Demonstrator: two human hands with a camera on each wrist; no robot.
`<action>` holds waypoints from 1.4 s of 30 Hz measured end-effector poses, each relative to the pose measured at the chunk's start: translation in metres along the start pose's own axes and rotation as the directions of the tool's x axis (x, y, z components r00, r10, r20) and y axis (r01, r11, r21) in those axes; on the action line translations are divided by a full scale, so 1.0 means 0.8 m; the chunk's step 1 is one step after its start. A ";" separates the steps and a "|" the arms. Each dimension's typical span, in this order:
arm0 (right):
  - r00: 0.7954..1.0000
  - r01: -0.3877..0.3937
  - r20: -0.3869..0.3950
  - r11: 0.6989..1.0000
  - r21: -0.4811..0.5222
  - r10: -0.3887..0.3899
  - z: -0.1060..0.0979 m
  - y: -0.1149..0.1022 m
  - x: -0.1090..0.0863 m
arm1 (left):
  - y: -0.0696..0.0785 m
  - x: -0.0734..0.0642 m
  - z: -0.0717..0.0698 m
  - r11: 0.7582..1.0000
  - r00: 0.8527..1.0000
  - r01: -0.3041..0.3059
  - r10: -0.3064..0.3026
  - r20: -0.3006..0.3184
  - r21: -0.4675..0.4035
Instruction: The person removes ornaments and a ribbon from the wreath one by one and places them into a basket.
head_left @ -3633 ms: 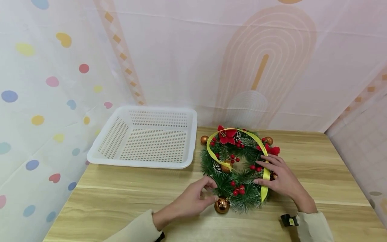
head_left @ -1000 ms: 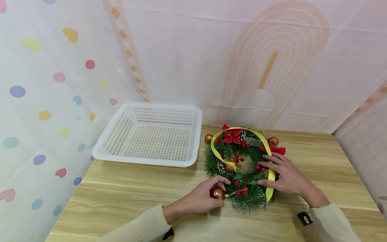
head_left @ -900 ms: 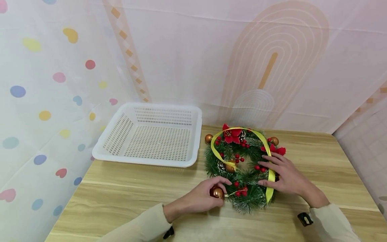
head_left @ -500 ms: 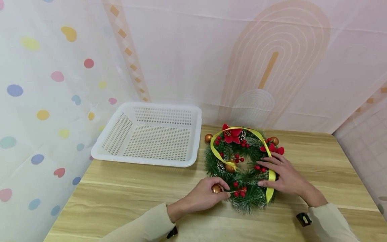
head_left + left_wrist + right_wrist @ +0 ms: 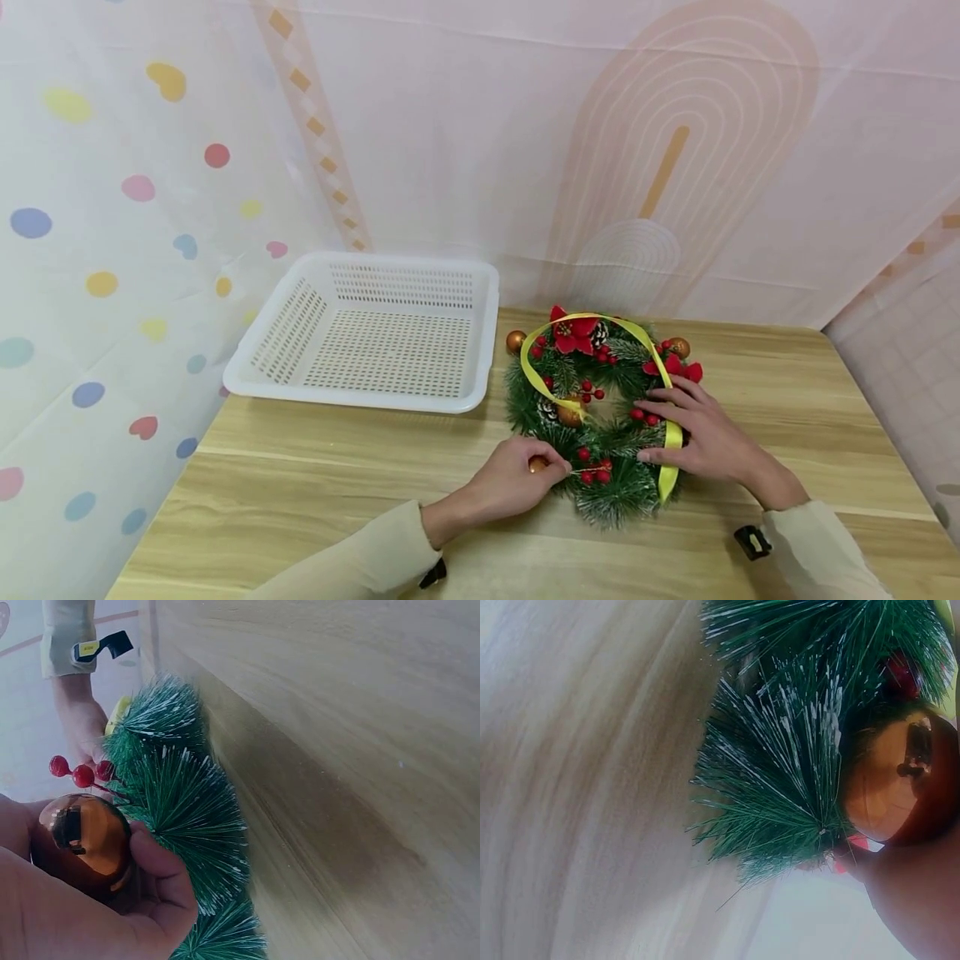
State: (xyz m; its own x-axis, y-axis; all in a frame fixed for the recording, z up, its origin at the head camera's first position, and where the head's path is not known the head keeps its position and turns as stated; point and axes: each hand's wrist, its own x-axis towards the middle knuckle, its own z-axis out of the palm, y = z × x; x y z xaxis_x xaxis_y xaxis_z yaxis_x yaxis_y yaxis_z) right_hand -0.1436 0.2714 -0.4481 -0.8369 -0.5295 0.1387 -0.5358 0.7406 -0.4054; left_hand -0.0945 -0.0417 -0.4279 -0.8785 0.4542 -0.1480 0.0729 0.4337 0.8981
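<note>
A green wreath [image 5: 617, 498] with red berries, pine cones and red flowers lies on the table, a yellow ribbon [image 5: 672, 442] looped over it. At its near left edge my left hand [image 5: 501, 482] has its fingers curled around a shiny copper bauble [image 5: 90, 844]. Thumb and fingertips meet by the bauble's gold cord, which runs to the berries [image 5: 596, 477]. My right hand [image 5: 708, 442] rests on the wreath's right side, fingers spread and fairly straight across the ribbon. In the right wrist view another copper bauble [image 5: 889, 780] sits close by that hand.
A white perforated plastic basket [image 5: 480, 333] stands to the left of the wreath at the back of the wooden table [image 5: 300, 500]. A patterned cloth [image 5: 450, 150] hangs right behind the table. Smaller baubles [image 5: 515, 341] lie around the wreath's far edge.
My left hand, earlier empty beside the bauble, has taken hold of it and moved it slightly away from me. Its thumb and fingers have closed toward the cord. My right hand stays on the wreath.
</note>
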 end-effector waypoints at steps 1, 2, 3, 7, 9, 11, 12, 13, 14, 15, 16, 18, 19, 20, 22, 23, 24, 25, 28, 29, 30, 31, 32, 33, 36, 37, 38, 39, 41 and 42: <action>1.000 -0.001 0.001 1.000 -0.003 0.001 0.000 0.000 0.000 | 0.000 0.001 0.000 1.000 1.000 -0.001 0.001 -0.005 0.011; 1.000 -0.002 0.003 1.000 -0.004 0.002 0.000 0.000 0.000 | 0.000 0.001 0.001 1.000 1.000 -0.006 0.006 -0.010 0.021; 1.000 -0.005 0.005 1.000 -0.005 0.005 0.000 0.000 0.000 | 0.000 0.001 0.001 0.999 1.000 -0.011 0.012 -0.013 0.030; 1.000 -0.016 0.011 1.000 -0.004 0.016 0.000 -0.002 0.000 | 0.000 0.003 0.004 0.996 0.998 -0.052 0.054 -0.028 0.079; 1.000 -0.020 0.014 1.000 -0.003 0.020 -0.001 -0.003 0.000 | 0.000 0.003 0.006 0.990 0.995 -0.084 0.089 -0.040 0.114; 1.000 -0.021 0.016 1.000 -0.002 0.021 -0.001 -0.003 0.001 | 0.000 0.003 0.008 0.984 0.992 -0.110 0.118 -0.051 0.143; 1.000 -0.021 0.017 1.000 -0.002 0.021 -0.002 -0.003 0.001 | 0.001 0.002 0.009 0.981 0.989 -0.124 0.133 -0.056 0.150; 1.000 -0.020 0.016 1.000 -0.002 0.020 -0.002 -0.003 0.001 | 0.001 0.002 0.011 0.980 0.988 -0.130 0.140 -0.061 0.153; 1.000 -0.021 0.016 1.000 -0.001 0.021 -0.002 -0.003 0.001 | 0.002 0.002 0.013 0.980 0.987 -0.133 0.145 -0.066 0.151; 1.000 -0.019 0.015 1.000 -0.002 0.019 -0.002 -0.003 0.001 | 0.002 0.001 0.014 0.981 0.987 -0.133 0.144 -0.070 0.142; 1.000 -0.019 0.014 1.000 -0.002 0.019 -0.002 -0.004 0.001 | 0.002 0.000 0.016 0.983 0.987 -0.129 0.140 -0.074 0.133; 1.000 -0.021 0.015 1.000 0.000 0.021 -0.002 -0.004 0.000 | 0.002 -0.001 0.019 0.984 0.986 -0.128 0.140 -0.088 0.124; 1.000 -0.023 0.015 1.000 0.001 0.023 -0.002 -0.004 0.000 | 0.002 -0.002 0.021 0.984 0.986 -0.127 0.139 -0.091 0.126; 1.000 -0.025 0.016 1.000 0.003 0.025 -0.002 -0.004 0.000 | 0.002 -0.003 0.022 0.982 0.985 -0.128 0.142 -0.095 0.136; 0.999 -0.031 0.017 1.000 0.005 0.031 -0.002 -0.005 0.000 | 0.003 -0.006 0.025 0.976 0.983 -0.131 0.150 -0.102 0.172; 0.999 -0.033 0.018 0.999 0.006 0.032 -0.003 -0.005 0.000 | 0.003 -0.007 0.027 0.970 0.981 -0.137 0.160 -0.106 0.198; 0.999 -0.034 0.019 0.999 0.008 0.034 -0.003 -0.006 0.001 | 0.004 -0.008 0.029 0.964 0.980 -0.143 0.170 -0.104 0.226; 0.999 -0.036 0.021 0.999 0.011 0.035 -0.004 -0.007 0.001 | 0.005 -0.009 0.030 0.956 0.979 -0.147 0.178 -0.103 0.252; 0.999 -0.038 0.025 0.999 0.013 0.038 -0.006 -0.008 0.001 | 0.008 -0.012 0.037 0.936 0.973 -0.167 0.207 -0.100 0.311; 0.999 -0.039 0.026 0.999 0.013 0.038 -0.007 -0.009 0.001 | 0.010 -0.013 0.039 0.932 0.972 -0.173 0.213 -0.096 0.319; 0.999 -0.039 0.027 0.999 0.014 0.039 -0.007 -0.009 0.001 | 0.012 -0.013 0.041 0.931 0.972 -0.177 0.215 -0.091 0.320; 0.999 -0.039 0.027 0.999 0.012 0.039 -0.007 -0.009 0.001 | 0.014 -0.013 0.043 0.933 0.973 -0.178 0.215 -0.088 0.312; 0.999 -0.039 0.027 0.999 0.012 0.039 -0.006 -0.008 0.001 | 0.016 -0.013 0.044 0.936 0.973 -0.180 0.215 -0.087 0.304; 0.999 -0.038 0.026 0.999 0.011 0.038 -0.006 -0.008 0.001 | 0.017 -0.013 0.045 0.937 0.972 -0.182 0.217 -0.088 0.297; 0.999 -0.032 0.023 0.999 0.010 0.032 -0.004 -0.006 0.000 | 0.022 -0.011 0.045 0.942 0.967 -0.197 0.232 -0.102 0.272; 0.999 -0.029 0.021 1.000 0.010 0.029 -0.004 -0.006 0.001 | 0.023 -0.010 0.044 0.942 0.965 -0.202 0.237 -0.108 0.268; 0.999 -0.028 0.018 1.000 0.010 0.027 -0.003 -0.006 0.001 | 0.024 -0.008 0.043 0.942 0.963 -0.206 0.243 -0.114 0.267; 1.000 -0.026 0.016 1.000 0.009 0.026 -0.003 -0.006 0.001 | 0.026 -0.008 0.043 0.941 0.962 -0.210 0.248 -0.118 0.264; 1.000 -0.024 0.013 1.000 0.010 0.024 -0.003 -0.006 0.001 | 0.030 -0.006 0.041 0.944 0.962 -0.210 0.246 -0.120 0.253; 1.000 -0.023 0.012 1.000 0.011 0.023 -0.003 -0.006 0.001 | 0.032 -0.005 0.040 0.948 0.964 -0.207 0.240 -0.116 0.241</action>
State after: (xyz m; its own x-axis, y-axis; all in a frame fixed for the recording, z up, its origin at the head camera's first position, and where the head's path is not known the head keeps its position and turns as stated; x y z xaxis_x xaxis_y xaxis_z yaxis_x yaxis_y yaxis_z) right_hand -0.1420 0.2682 -0.4436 -0.8477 -0.5172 0.1182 -0.5148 0.7482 -0.4185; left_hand -0.0737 -0.0074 -0.4179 -0.8841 0.4513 0.1211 0.3649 0.5049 0.7822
